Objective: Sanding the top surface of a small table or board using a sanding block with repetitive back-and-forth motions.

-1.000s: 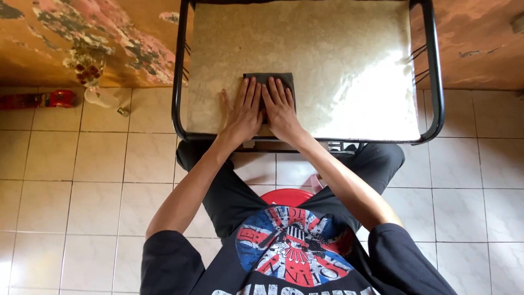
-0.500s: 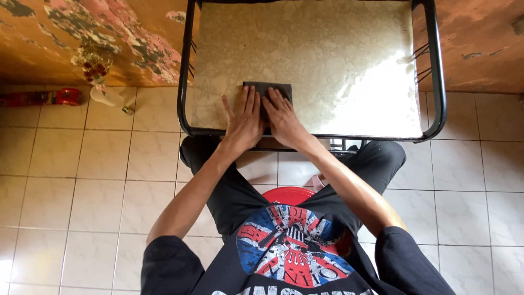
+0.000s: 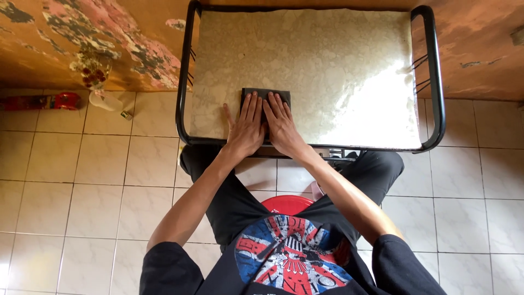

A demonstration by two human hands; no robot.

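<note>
A small dark folded cloth (image 3: 266,92) lies on the pale marbled top of a table (image 3: 338,71) near its front edge. My left hand (image 3: 246,127) lies flat on the cloth's left half with fingers spread. Beside it, my right hand (image 3: 281,123) presses flat on the right half. Both palms cover most of the cloth, so only its far edge shows. Neither hand grips anything.
The table has a black tube frame (image 3: 435,82) around its sides. I sit on a red stool (image 3: 287,204) over a white tiled floor (image 3: 65,191). A red object (image 3: 38,101) and a white vase with flowers (image 3: 98,87) stand at the peeling orange wall, left.
Both hands stay flat on the cloth, shifting only slightly in the picture as the view moves. The cloth keeps its place on the table.
</note>
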